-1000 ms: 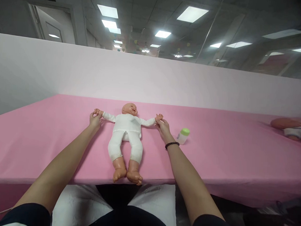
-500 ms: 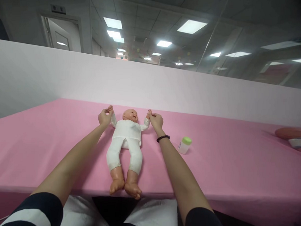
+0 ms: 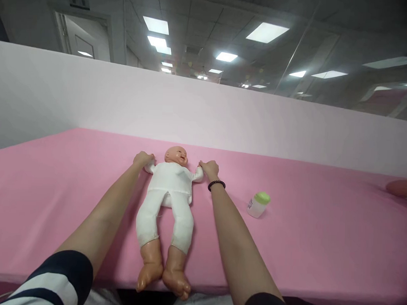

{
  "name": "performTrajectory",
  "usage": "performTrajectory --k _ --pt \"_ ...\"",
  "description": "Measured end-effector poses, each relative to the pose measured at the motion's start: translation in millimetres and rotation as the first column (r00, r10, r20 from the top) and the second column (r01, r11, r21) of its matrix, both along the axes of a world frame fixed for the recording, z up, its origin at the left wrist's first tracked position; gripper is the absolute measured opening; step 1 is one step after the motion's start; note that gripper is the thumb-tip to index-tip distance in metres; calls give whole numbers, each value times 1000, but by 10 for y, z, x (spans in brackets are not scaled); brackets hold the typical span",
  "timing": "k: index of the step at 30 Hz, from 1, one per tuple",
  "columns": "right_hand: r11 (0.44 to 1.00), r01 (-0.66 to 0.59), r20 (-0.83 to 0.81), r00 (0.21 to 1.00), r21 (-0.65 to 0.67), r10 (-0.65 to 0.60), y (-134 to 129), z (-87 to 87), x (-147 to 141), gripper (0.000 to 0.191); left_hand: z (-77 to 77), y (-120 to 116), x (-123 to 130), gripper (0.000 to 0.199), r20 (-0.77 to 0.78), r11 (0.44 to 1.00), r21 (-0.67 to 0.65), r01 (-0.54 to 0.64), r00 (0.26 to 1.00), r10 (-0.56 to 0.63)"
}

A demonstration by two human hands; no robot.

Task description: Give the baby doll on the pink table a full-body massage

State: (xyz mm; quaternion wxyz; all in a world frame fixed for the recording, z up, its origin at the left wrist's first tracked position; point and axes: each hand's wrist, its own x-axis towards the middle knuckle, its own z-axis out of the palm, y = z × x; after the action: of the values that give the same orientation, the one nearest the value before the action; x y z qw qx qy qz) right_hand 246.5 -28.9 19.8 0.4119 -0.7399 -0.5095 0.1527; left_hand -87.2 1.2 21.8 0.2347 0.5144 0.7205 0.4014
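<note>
While the baby doll (image 3: pixel 169 187) lies face-up, fingers (image 3: pixel 150 157) of both hands (image 3: pixel 141 159) (image 3: pixel 208 168) clasp its hands.

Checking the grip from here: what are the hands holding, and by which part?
The left hand and right hand each hold the baby doll at the end of one arm.

- pink cloth-covered table (image 3: pixel 320 250) is stretching across the view
- baby doll (image 3: pixel 166 191) in white is lying face-up on it
- green-capped bottle (image 3: pixel 258 205) is standing right of doll
- peach doll part (image 3: pixel 401 188) is lying at right edge
</note>
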Motion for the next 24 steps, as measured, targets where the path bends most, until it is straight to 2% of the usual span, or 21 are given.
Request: performTrajectory --k 4,8,10,13,16,19,22,24 --pt "999 19 26 1000 -45 -18 -14 -64 12 20 -24 -8 55 28 -65 994 -96 -49 997 43" --pt "999 -7 -1 1000 -51 7 -75 -35 -7 21 14 -96 108 28 -153 994 -99 -51 988 35" --pt "998 -34 -27 999 -44 32 -111 50 8 25 57 -160 95 29 -147 1000 -16 -26 989 23" --pt "991 -133 -126 983 34 136 -194 254 75 29 156 -303 7 37 -130 976 211 56 991 -29" --pt "950 -259 -231 927 172 294 -368 465 157 24 283 -554 -120 45 -221 904 373 210 966 -134" --pt "925 -300 -167 925 231 342 -684 568 206 23 387 -916 -224 40 -375 854 405 327 911 -171" --pt "899 -347 25 935 267 354 -1120 506 203 27 390 -1312 -288 28 -578 829 379 412 805 -136" --pt "878 -407 154 913 252 379 -1421 387 180 27 308 -1542 -306 18 -708 806 356 473 700 -98"
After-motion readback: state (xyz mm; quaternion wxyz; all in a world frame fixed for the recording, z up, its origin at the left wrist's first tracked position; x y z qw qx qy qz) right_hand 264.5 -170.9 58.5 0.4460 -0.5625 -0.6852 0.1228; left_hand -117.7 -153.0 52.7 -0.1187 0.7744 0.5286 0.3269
